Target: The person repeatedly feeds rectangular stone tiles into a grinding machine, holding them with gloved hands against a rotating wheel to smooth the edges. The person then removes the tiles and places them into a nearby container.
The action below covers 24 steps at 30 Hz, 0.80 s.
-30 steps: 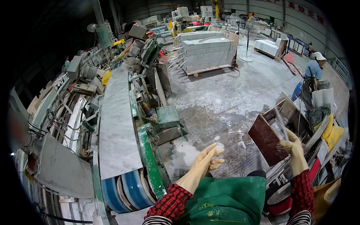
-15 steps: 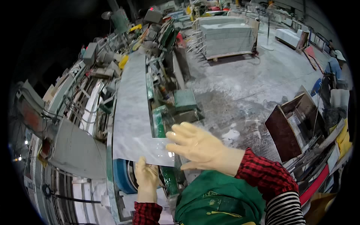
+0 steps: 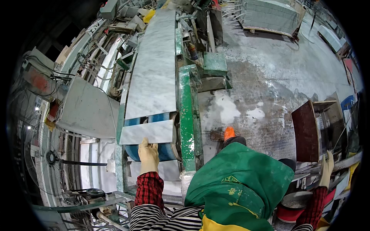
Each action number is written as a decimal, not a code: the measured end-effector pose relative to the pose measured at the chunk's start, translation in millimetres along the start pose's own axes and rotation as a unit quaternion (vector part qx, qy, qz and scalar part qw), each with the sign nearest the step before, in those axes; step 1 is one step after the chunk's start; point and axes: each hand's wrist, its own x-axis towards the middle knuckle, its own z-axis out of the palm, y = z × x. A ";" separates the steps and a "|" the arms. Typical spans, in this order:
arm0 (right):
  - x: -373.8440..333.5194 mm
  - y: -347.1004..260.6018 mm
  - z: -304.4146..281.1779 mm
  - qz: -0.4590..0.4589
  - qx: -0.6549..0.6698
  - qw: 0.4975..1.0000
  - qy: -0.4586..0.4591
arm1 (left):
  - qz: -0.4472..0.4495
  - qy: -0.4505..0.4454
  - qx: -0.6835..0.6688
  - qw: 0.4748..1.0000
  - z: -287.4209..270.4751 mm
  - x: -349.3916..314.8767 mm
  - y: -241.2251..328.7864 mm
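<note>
My left hand (image 3: 148,157), in a cream rubber glove, grips the near edge of a short white marble strip (image 3: 146,132), thumb on top and fingers underneath. The strip lies crosswise over a blue roller belt (image 3: 133,152). Beyond a narrow gap rests a long grey-white marble slab (image 3: 152,65) on the same machine bed. My right hand (image 3: 327,169), gloved alike, is stretched out far to the right, beside the lower corner of a dark red wooden box (image 3: 305,133). Its fingers look extended and apart, with nothing visible in them.
A green metal rail (image 3: 189,123) flanks the bed's right side. To the left are a grey panel (image 3: 90,107) and a caged fan (image 3: 50,157). A red bucket (image 3: 291,211) stands below my right arm. Stacked slabs (image 3: 269,17) sit on the floor farther off.
My right hand has left the marble and swung out right to beside the wooden box. A gap now shows between strip and long slab. The view has tilted down.
</note>
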 end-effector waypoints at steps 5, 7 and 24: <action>-96.6 93.1 -48.0 0.077 0.057 0.995 0.039 | -0.010 0.021 -0.001 1.000 -4.2 23.7 -10.5; -126.6 119.2 -56.2 0.172 -0.006 0.981 0.085 | 0.008 0.000 0.004 1.000 21.4 12.2 -12.0; -185.6 98.9 -34.1 0.189 -0.078 0.970 0.134 | -0.005 0.023 0.044 0.999 21.7 54.3 -18.8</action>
